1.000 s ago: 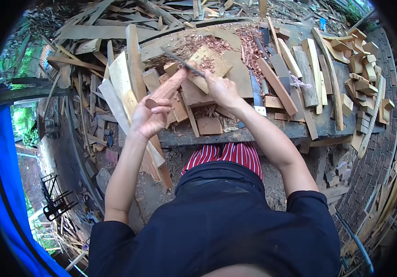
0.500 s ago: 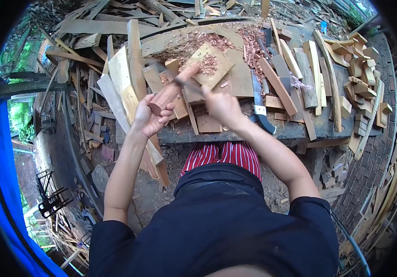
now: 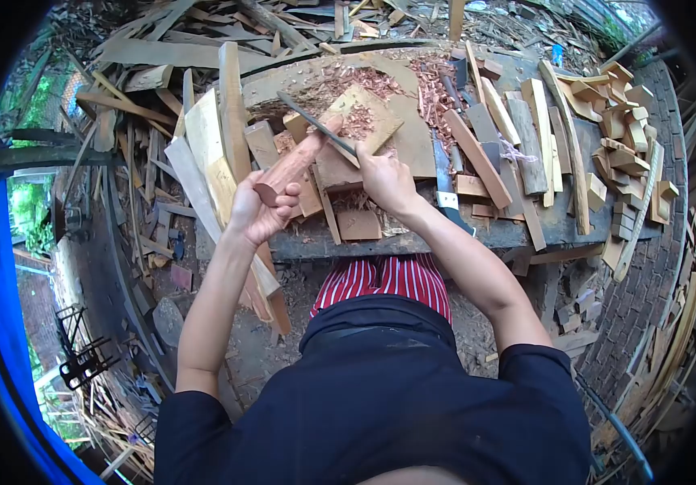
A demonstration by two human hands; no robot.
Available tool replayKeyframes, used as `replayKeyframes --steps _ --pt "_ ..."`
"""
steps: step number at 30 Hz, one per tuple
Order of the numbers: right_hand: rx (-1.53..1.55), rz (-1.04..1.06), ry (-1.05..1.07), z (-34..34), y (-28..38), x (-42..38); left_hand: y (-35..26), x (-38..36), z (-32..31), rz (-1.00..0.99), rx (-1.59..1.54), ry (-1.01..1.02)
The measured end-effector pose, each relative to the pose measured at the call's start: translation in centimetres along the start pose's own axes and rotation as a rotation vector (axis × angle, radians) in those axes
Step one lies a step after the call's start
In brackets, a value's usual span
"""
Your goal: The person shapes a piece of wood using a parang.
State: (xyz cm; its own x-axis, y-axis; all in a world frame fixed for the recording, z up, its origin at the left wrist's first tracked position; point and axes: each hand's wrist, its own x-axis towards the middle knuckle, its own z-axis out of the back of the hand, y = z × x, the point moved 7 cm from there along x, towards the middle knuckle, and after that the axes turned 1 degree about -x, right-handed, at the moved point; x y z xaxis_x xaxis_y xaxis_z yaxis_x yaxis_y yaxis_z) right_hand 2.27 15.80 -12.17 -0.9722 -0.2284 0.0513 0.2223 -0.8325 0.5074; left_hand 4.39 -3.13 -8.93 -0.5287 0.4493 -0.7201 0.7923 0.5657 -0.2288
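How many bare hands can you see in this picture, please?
2. The left hand grips a long, rounded, reddish wooden piece; the right hand holds one end of a dark, narrow, straight tool crossing near that piece's far end. No others show.

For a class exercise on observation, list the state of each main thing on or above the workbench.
Wood piece: held aslant
Dark tool: crossing the wood piece
Left hand: gripping the wood piece
Right hand: gripping the dark tool
Wide blade: lying, unheld
Shavings: loose, scattered
Small blocks: piled
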Motion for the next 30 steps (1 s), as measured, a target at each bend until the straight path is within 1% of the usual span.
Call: replayKeyframes --steps 1,2,3,4,5,6,7,9,10,11,13,15,17,18,19,21,23,25,26,27,28,29,30 --pt "-0.01 0.051 -0.039 0.6 0.6 -0.3 0.2 0.0 0.0 -0.022 -0.002 -0.029" --pt "0.013 0.034 0.034 0.5 1.0 -0.7 0.1 0.0 0.1 -0.03 0.058 -0.054" --pt "0.038 0.02 0.109 1.4 2.3 -1.4 0.0 0.1 -0.3 -0.034 0.053 -0.052" --pt "0.026 0.075 0.06 2.5 3.9 -2.5 0.1 -0.2 -0.7 -0.033 0.12 -0.058" --pt "0.015 0.101 0.107 3.1 4.8 -3.2 0.3 -0.2 -0.9 -0.026 0.192 -0.062" --pt "-0.011 0.106 0.13 2.8 4.4 -3.3 0.1 0.0 -0.8 0.001 0.18 0.008" --pt "-0.038 0.118 0.155 2.4 3.8 -3.3 0.3 0.1 -0.7 0.003 0.178 0.01" --pt "-0.071 -0.015 0.1 0.4 -0.6 -1.4 0.1 -0.1 -0.3 -0.027 0.316 -0.042" --pt "-0.093 -0.143 0.144 -0.6 -3.4 -0.4 0.1 -0.5 -0.2 -0.072 0.387 -0.105" --pt "-0.054 -0.101 0.054 -1.5 -5.4 0.1 0.1 -0.6 -0.4 -0.07 0.403 -0.104" --pt "-0.056 -0.056 0.09 0.5 -2.7 -0.8 0.0 -0.2 -0.6 -0.103 0.477 -0.138" --pt "0.009 0.021 0.158 1.4 0.8 -2.0 0.0 0.0 -0.4 -0.08 0.49 -0.147" --pt "0.054 0.121 0.094 2.4 3.4 -3.2 -0.4 0.1 -0.5 -0.075 0.548 -0.129" --pt "0.069 0.078 0.171 1.7 2.9 -2.8 -0.6 0.1 -0.4 -0.074 0.576 -0.133" --pt "0.069 0.08 0.173 1.0 1.9 -2.4 -0.5 -0.1 -0.2 -0.074 0.574 -0.134" --pt "0.035 -0.064 0.053 -0.4 -2.5 -0.6 -0.6 -0.3 -0.1 -0.075 0.539 -0.118" --pt "0.027 -0.052 0.042 -0.6 -3.3 0.1 -0.9 -0.3 -0.6 -0.096 0.562 -0.128" --pt "0.034 -0.144 0.179 0.2 -1.9 -0.2 -0.9 -0.5 -1.2 -0.125 0.612 -0.148" --pt "0.072 -0.073 0.175 0.6 -0.4 -1.0 -0.9 -0.4 -1.1 -0.119 0.601 -0.153" --pt "0.045 0.035 0.158 0.9 1.3 -2.0 -0.8 -0.3 -1.0 -0.082 0.518 -0.153" --pt "0.051 0.049 0.163 0.9 1.8 -2.3 -0.8 -0.2 -0.9 -0.054 0.438 -0.15" --pt "0.055 0.068 0.166 0.8 2.1 -2.4 -0.9 -0.2 -0.7 -0.056 0.432 -0.154" --pt "0.026 -0.015 0.183 0.3 0.8 -1.8 -0.7 -0.2 -0.5 -0.038 0.376 -0.154"
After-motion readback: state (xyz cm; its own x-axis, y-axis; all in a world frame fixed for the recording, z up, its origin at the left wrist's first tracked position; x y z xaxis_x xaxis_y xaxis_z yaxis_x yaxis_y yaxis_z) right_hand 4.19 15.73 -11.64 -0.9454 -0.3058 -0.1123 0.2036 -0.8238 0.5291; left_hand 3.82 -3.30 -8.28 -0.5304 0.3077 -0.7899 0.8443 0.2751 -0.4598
